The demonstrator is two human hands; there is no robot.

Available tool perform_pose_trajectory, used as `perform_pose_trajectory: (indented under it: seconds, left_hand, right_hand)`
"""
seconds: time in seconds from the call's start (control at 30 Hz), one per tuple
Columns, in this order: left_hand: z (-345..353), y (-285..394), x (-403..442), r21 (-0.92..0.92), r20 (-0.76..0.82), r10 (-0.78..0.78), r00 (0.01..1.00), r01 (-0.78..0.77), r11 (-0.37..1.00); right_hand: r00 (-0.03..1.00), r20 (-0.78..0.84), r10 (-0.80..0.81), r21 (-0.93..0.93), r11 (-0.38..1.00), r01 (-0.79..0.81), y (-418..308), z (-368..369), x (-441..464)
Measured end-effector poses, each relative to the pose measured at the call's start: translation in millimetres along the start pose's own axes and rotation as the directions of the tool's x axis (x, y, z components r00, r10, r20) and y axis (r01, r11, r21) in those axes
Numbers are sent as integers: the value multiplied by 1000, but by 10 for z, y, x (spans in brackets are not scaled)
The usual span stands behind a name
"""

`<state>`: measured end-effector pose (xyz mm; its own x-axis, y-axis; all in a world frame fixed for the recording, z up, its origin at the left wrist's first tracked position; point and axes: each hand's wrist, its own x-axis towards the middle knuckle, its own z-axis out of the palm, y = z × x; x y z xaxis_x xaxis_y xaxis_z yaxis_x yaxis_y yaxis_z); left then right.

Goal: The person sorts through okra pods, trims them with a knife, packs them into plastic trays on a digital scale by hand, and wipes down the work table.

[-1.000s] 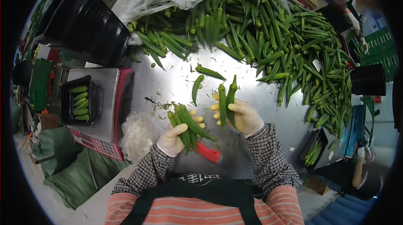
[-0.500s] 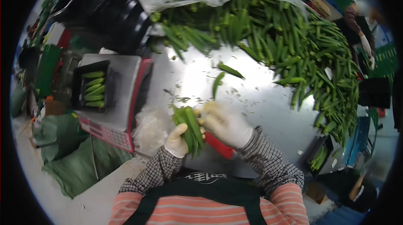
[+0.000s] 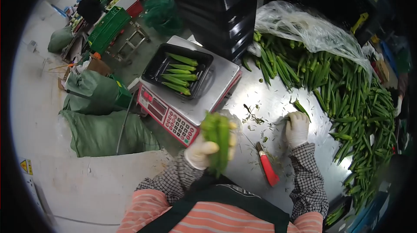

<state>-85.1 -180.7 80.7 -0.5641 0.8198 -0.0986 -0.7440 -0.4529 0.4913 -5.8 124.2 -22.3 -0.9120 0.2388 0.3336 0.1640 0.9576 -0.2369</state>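
Several okra pods (image 3: 216,139) stand bunched in my left hand (image 3: 200,151), gloved and slightly blurred, in front of the scale's lower right corner. My right hand (image 3: 297,129), also gloved, rests palm down on the metal table beside a single okra pod (image 3: 301,108); what lies under its fingers is hidden. A red-handled knife (image 3: 268,168) lies between my hands. On the scale (image 3: 186,110) sits a black tray (image 3: 152,68) with several okra pods (image 3: 180,75) in a row. A large okra pile (image 3: 347,89) covers the table's right side.
Stacked black trays (image 3: 217,11) rise behind the scale. Clear plastic film (image 3: 304,28) lies over the back of the pile. Green sacks (image 3: 104,133) and a green crate (image 3: 108,28) are at the left. Another tray with okra (image 3: 336,214) is at the lower right.
The view has swung left toward the scale. My right hand has left the bunch in my left hand and come down on the table at the right. My left hand has moved nearer the scale.
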Motion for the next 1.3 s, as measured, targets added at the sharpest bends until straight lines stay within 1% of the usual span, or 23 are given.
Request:
perform_pose_trajectory:
  seconds: [0.03,0.07,0.1,0.13,0.17,0.2,0.23,0.27,0.3,0.33,0.4,0.43,0.53,0.63,0.73,0.8,0.87,0.93,1.0,1.03,1.13,1.23,1.3]
  left_hand:
    - [-15,181,-50,26,20,86,996,-86,996]
    - [-34,366,-92,75,-18,205,979,-203,976]
    - [-39,600,-132,141,-26,321,947,-314,939]
    - [-35,886,-156,272,-60,407,911,-378,885]
    - [-29,1151,-167,438,-41,503,863,-437,786]
    - [-63,1431,-147,605,56,560,827,-474,640]
    - [-106,1698,-152,728,72,559,826,-427,537]
    - [-195,1901,-116,871,68,632,772,-355,340]
    - [-195,2043,-5,949,189,610,770,-303,89]
    - [-182,2154,102,955,297,558,775,-243,-171]
    - [-143,2226,298,920,235,378,895,-80,-383]
    - [-262,2219,422,824,351,283,892,-151,-547]
    - [-374,2136,756,728,99,-5,995,-75,-681]
    - [-505,2199,795,591,243,-94,965,-224,-775]
    - [-358,2575,547,778,302,43,952,-220,-589]
    - [-282,2787,313,891,266,251,931,-139,-432]
    - [-326,2949,60,897,227,409,884,-27,-440]
    - [-585,3007,-156,920,210,522,827,12,-391]
    - [-710,2960,-328,934,162,596,787,73,-350]
    - [-721,2893,-370,933,166,610,775,78,-352]
    - [-850,2809,-396,945,137,622,771,87,-316]
    - [-785,2781,-310,916,176,627,759,108,-387]
    - [-742,2732,-208,915,214,593,777,54,-400]
  right_hand:
    - [999,13,45,26,999,-46,32,-47,25]
    - [995,27,91,53,994,-93,66,-80,45]
    - [996,-48,72,61,996,-69,108,-95,51]
    - [994,-38,105,80,992,-102,124,-125,47]
    - [990,-28,139,97,986,-135,131,-164,42]
    - [985,-18,173,114,979,-170,140,-186,32]
    - [982,-12,188,114,976,-185,151,-187,14]
    - [980,-8,201,126,972,-199,135,-191,-4]
    - [977,-3,214,137,968,-212,114,-198,-25]
    - [974,3,227,146,963,-225,86,-203,-43]
    - [974,10,225,149,963,-224,38,-200,-70]
    - [974,16,228,158,961,-227,24,-190,-85]
    - [974,6,225,137,965,-224,-21,-211,-101]
    - [965,-3,263,139,955,-260,-21,-231,-123]
    - [945,-16,328,192,928,-318,14,-234,-156]
    - [935,-21,354,256,906,-337,49,-211,-159]
    - [914,-7,405,301,873,-384,37,-187,-141]
    - [872,45,487,389,795,-465,18,-139,-111]
    - [881,60,469,322,826,-462,-118,-198,-29]
    - [886,68,460,288,841,-458,-201,-227,30]
    - [847,162,507,456,723,-520,-348,-219,185]
    - [870,123,477,374,790,-486,-238,-63,179]
    - [924,50,378,373,851,-369,-227,11,162]
